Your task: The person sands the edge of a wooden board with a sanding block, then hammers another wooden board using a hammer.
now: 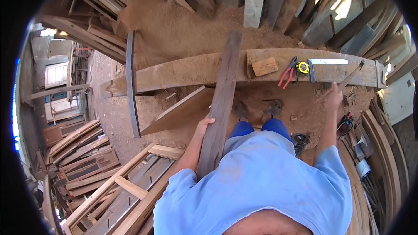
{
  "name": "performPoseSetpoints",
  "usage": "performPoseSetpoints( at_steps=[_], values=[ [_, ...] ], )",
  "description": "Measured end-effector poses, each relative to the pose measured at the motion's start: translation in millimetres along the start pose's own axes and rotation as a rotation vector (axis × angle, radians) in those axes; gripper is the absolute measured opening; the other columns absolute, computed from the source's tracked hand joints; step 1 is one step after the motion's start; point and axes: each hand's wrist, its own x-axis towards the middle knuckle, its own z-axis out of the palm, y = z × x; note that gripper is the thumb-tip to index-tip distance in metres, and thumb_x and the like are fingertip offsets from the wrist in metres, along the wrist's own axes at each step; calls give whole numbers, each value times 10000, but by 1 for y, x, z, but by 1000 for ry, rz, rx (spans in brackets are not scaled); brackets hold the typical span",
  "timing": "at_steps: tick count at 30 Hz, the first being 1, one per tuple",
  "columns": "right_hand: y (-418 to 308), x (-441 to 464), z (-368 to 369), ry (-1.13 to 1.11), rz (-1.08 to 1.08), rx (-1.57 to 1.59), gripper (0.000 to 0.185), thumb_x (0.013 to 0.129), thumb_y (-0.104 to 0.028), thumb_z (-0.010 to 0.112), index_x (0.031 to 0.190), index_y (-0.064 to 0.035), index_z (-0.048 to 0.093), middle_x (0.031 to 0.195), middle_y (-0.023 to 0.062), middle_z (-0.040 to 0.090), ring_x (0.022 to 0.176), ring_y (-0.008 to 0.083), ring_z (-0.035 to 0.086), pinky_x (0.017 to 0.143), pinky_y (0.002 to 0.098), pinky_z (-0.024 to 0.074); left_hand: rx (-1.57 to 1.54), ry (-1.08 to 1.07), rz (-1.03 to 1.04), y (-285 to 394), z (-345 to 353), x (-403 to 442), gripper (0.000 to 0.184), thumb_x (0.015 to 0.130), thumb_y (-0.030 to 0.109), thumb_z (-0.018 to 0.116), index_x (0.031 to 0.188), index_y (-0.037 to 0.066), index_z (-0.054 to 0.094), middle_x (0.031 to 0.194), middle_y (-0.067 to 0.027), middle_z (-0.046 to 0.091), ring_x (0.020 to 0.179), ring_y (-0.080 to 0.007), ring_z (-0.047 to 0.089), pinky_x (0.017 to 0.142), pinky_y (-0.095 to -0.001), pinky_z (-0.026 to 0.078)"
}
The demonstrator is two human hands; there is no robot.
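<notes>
The plank [223, 87] lies across the bench [183, 72] near its middle, running over the far edge at one end and back past the near edge toward the person's shirt [265, 178] at the other. The left hand [204, 126] grips the plank's left edge short of the bench, the thumb on top; the other fingers are mostly hidden, so how far they curl underneath I cannot tell. The right hand [334, 96] is closed around the handle of a hammer [351, 76], whose head is above the bench's right end; whether it touches the wood I cannot tell.

Right of the plank, a block [264, 66] lies on the bench. Next come pliers [287, 73], handles over the near edge, a yellow tape measure [302, 67] just beside them, and a square [328, 62], its blade along the far edge. A dark strip [132, 82] crosses the bench toward its left end. Sawdust [174, 30] is heaped beyond the far edge; a wooden frame [126, 187] lies left of the person.
</notes>
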Motion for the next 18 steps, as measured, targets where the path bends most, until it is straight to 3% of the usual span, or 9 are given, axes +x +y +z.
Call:
performPoseSetpoints(
  at_steps=[1,3,7,9,11,14,16,18],
  values=[
    [-7,-38,21,-85,-86,13,158,920,-220,655,863,-90,587,668,-19,532,593,77,533,538,260,451,-6,-7,5,6,16,-2,732,747,183,648,1411,2,397,1236,-198,572,1170,-379,574,969,-499,506],
    [-13,-99,56,-245,-26,-20,131,947,-206,624,923,-86,578,653,-49,473,536,67,488,447,234,396,-256,-197,-44,20,63,-15,678,743,109,630,1378,3,418,1209,-201,580,1139,-365,596,985,-523,503],
    [-36,-176,108,-325,-176,-41,126,974,-180,562,922,-66,552,704,-13,555,565,65,518,513,241,452,-172,-275,0,34,44,-17,672,731,80,611,1365,-14,410,1201,-237,571,1145,-426,590,965,-588,508],
    [-42,-199,126,-506,-144,-317,135,994,-181,512,1013,-53,553,709,-3,566,546,67,517,476,240,441,-64,-251,-23,40,39,-19,682,716,70,611,1362,-12,407,1200,-249,566,1102,-418,614,917,-569,541],
    [-49,-239,146,-616,-138,-410,146,1002,-164,470,987,-32,532,707,12,567,514,67,504,451,243,427,-57,-280,-21,43,30,-15,690,707,68,612,1362,-12,409,1196,-250,569,1091,-416,620,910,-569,545],
    [-30,-285,153,-828,-178,-410,351,989,-143,463,1315,-21,511,764,16,583,559,54,513,516,225,453,-55,-311,-31,45,18,-12,713,691,81,626,1364,-18,410,1194,-269,572,1076,-427,625,902,-564,549],
    [-14,-301,156,-902,-389,-599,436,966,-120,486,1388,-11,458,774,52,602,584,108,560,570,278,493,-55,-327,-38,47,10,-10,728,684,96,638,1365,-24,410,1196,-287,573,1072,-439,623,900,-559,550],
    [-13,-320,156,-931,-399,-650,460,959,-116,493,1402,-5,441,788,82,614,603,152,589,596,310,508,-57,-365,-73,49,2,-8,721,678,101,648,1354,-25,433,1153,-291,603,1046,-436,636,896,-557,552]
  ],
)
